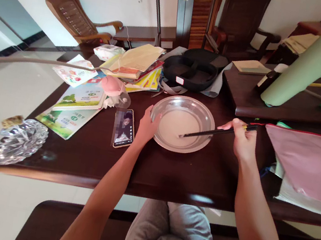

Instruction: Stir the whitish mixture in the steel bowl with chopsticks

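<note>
A round shiny metal basin [181, 147] sits on the dark wooden table and holds a pale, milky liquid [178, 122]. My left hand [148, 125] grips the basin's left rim, its thumb over the edge; the fingers underneath are partly hidden. Dark chopsticks [208, 133] are held in my right hand [244, 139] to the right of the basin. They slant down to the left across the rim, and their tips reach the liquid. Just left of my left hand lies a phone [124, 128] with its screen lit.
Booklets [70, 118], a pink-topped bottle [114, 89] and a cut-glass dish [16, 142] are on the left. Stacked books [136, 64] and an open black case [191, 69] stand behind. On the right are a pink pouch [311, 163] and a tall green cylinder [316, 60].
</note>
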The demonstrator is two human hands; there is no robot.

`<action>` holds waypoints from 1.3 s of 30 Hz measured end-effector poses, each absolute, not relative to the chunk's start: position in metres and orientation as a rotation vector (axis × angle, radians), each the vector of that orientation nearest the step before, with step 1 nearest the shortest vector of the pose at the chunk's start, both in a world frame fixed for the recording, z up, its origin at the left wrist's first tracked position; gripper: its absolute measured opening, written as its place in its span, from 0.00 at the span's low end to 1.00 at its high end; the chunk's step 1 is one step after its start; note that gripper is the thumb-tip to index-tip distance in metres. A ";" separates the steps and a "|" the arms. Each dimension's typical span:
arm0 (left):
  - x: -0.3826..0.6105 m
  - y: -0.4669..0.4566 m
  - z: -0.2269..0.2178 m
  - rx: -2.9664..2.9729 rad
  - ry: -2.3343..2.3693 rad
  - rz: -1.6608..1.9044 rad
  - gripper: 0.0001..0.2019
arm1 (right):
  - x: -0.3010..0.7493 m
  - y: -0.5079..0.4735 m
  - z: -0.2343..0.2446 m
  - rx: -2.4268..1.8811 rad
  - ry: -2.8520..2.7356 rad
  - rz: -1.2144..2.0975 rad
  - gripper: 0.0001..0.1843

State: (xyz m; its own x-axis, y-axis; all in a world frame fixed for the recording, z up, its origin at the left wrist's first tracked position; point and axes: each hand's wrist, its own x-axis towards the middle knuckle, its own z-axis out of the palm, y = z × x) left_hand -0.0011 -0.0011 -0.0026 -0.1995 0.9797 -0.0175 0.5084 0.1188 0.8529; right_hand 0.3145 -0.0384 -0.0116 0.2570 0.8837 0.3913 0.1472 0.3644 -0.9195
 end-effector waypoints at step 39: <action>-0.003 0.000 -0.007 1.450 1.769 1.002 0.33 | 0.313 -0.042 -0.019 -1.114 -1.301 0.445 0.31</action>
State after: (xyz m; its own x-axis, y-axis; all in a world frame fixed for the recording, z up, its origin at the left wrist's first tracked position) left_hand -0.0030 -0.0004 -0.0067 -0.1930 0.9812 -0.0062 0.4993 0.1036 0.8602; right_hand 0.3129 -0.0419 -0.0186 0.2768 0.8006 0.5314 0.3076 0.4501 -0.8383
